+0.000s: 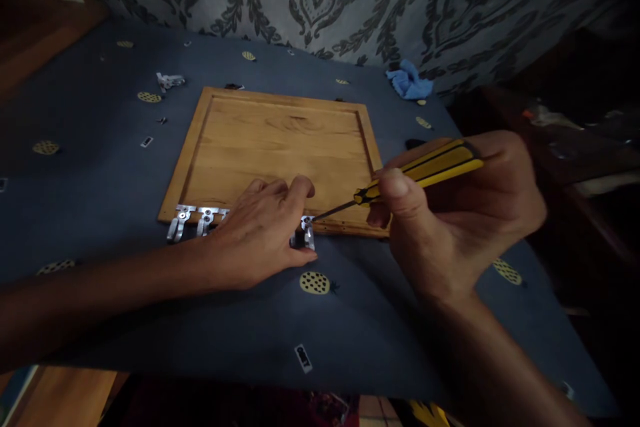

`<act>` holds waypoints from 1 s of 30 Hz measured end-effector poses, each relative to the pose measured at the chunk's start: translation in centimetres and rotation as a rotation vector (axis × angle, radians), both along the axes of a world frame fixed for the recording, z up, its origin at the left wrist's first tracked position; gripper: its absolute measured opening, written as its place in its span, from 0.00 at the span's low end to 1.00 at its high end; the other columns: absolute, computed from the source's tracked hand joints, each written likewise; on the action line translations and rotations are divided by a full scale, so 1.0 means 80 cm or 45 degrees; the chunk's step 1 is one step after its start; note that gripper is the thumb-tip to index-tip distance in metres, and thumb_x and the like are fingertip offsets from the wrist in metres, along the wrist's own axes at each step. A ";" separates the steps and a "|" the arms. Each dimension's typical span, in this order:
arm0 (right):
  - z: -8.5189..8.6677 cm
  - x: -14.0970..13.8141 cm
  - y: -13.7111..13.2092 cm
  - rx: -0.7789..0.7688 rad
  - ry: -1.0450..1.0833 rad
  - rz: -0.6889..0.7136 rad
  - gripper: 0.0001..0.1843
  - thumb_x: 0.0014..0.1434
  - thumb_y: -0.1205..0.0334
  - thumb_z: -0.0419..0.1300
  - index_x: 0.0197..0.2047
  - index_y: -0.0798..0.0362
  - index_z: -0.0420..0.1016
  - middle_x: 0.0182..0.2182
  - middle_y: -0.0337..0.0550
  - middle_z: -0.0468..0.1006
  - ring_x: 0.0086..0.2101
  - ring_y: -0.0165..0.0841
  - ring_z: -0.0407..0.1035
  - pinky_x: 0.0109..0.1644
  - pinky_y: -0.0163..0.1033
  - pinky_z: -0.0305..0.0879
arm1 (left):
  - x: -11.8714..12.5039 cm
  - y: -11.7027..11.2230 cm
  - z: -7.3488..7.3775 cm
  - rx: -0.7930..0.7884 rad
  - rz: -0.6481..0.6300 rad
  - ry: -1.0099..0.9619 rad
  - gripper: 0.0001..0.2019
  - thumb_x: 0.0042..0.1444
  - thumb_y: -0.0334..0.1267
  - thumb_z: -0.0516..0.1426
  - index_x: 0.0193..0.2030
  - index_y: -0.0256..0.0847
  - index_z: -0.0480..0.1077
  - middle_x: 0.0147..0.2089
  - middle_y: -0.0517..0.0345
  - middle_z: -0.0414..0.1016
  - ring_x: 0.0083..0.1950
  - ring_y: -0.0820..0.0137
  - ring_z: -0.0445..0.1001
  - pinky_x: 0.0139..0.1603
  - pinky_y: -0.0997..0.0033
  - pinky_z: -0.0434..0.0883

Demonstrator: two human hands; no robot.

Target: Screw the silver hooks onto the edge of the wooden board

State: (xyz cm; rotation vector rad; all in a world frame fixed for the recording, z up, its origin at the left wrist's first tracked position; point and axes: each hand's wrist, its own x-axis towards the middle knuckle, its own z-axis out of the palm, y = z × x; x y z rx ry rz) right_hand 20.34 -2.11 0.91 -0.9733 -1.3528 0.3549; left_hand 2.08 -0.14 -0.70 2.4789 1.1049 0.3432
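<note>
- Right hand: closed round the handle of a yellow and black screwdriver, thumb along the near side. Shaft points left, slanting down. Risk: at this slant the tip could ride out of a screw slot; cause, push not in line with the screw.
- Left hand: laid across the near edge of the board, fingers partly spread, thumb at the near side. Palm hides what is beneath; cannot tell whether it grips anything. Risk: a slipped tip could jab it, as the fingers lie just left of the shaft.
- Right-hand hinge: at the board's near edge, between left hand and screwdriver tip, its arm jutting past the edge. Tip at its plate; seating in a screw too small to tell. Risk: hinge could twist out of line if poorly held.
- Wooden board: lying on the table, mid-scene, recessed panel up. Risk: sideways force could make it slide on the cloth, or a skid could scratch the wood.
- Two hinges further left along the same edge: close together. Whether firmly fixed, cannot tell.
- Small screws, apparently, on the tablecloth left of the board: loose, easily knocked away by a sleeve or a shifted board.
- Loose metal piece, far left; blue rag, far right: both clear of the work, little risk.
</note>
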 end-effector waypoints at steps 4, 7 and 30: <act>-0.004 -0.001 0.000 -0.025 -0.008 -0.001 0.16 0.55 0.59 0.75 0.35 0.46 0.69 0.26 0.31 0.75 0.18 0.25 0.65 0.18 0.37 0.59 | 0.001 0.000 0.002 -0.007 0.008 0.019 0.30 0.53 0.44 0.70 0.57 0.37 0.62 0.48 0.49 0.78 0.53 0.54 0.75 0.56 0.57 0.69; -0.004 -0.002 0.000 -0.042 -0.013 0.018 0.16 0.55 0.56 0.75 0.34 0.46 0.70 0.26 0.32 0.74 0.19 0.25 0.65 0.18 0.36 0.60 | 0.001 0.000 0.000 0.009 0.006 0.006 0.30 0.53 0.44 0.70 0.56 0.37 0.62 0.48 0.50 0.77 0.53 0.55 0.75 0.56 0.57 0.69; 0.016 0.005 0.000 -0.307 -0.026 0.372 0.15 0.53 0.53 0.76 0.28 0.48 0.75 0.32 0.37 0.85 0.16 0.26 0.70 0.16 0.33 0.70 | 0.001 -0.001 0.003 -0.024 -0.004 0.020 0.29 0.53 0.42 0.69 0.56 0.38 0.62 0.49 0.49 0.77 0.54 0.52 0.75 0.56 0.54 0.70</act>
